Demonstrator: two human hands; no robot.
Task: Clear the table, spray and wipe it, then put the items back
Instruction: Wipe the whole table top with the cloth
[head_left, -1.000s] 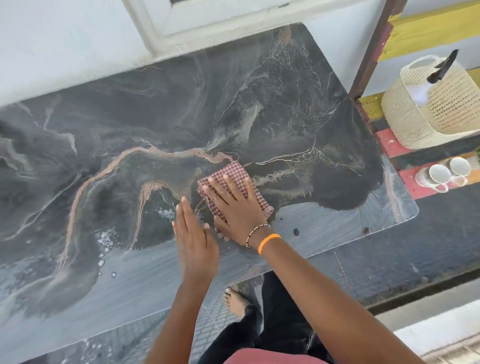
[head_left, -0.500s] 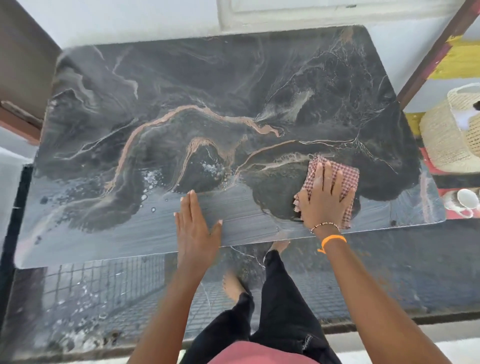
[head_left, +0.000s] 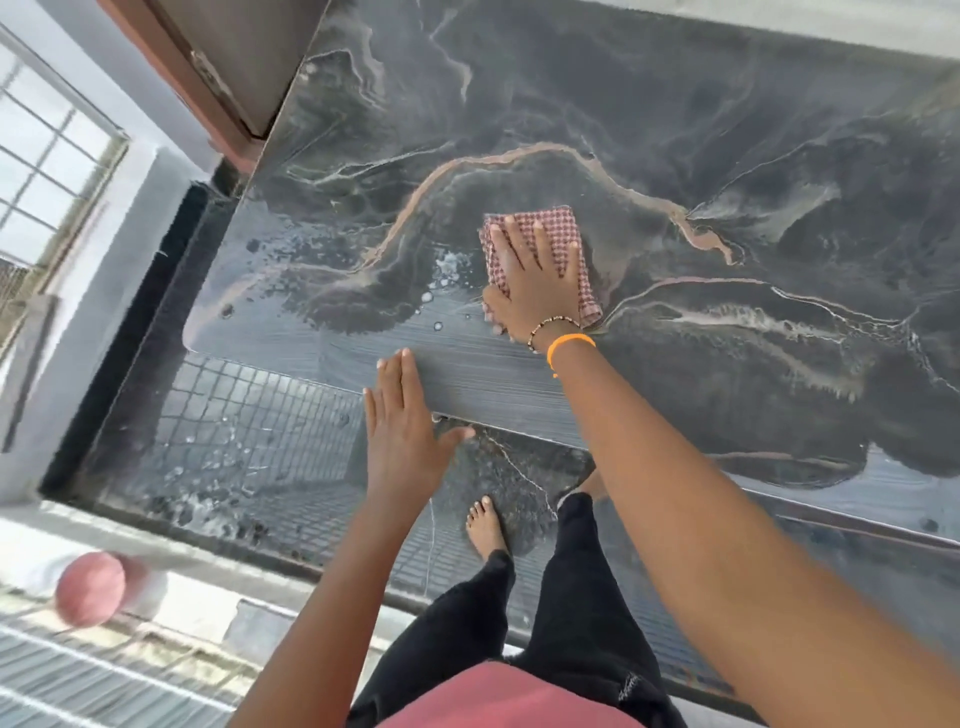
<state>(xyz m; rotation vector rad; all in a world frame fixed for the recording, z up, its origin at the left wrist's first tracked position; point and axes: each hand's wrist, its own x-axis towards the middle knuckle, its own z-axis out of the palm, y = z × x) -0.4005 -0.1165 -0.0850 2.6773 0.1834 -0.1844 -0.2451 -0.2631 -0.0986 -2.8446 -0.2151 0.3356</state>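
A: Where is the cloth (head_left: 540, 254) right now?

B: Flat on the table (head_left: 727, 156), toward the near left part of the top. The right hand (head_left: 537, 283) presses it down with straight, spread fingers; nothing is gripped, the palm just pins it.

A: And the other hand?

B: The left hand (head_left: 402, 426) lies open and flat at the near edge, fingers together, holding nothing. It looks like a brace.

A: So what makes this wipe a good one?

B: There are soapy drops (head_left: 441, 280) just left of the cloth and more wet specks toward the left corner. I'd judge the best stroke carries the cloth through those, with even pressure from the whole palm so the folded cloth doesn't bunch.

A: Any risk?

B: Overlapping passes matter; the glossy top probably shows streaks. Leaning on the left hand near the edge should stay light.
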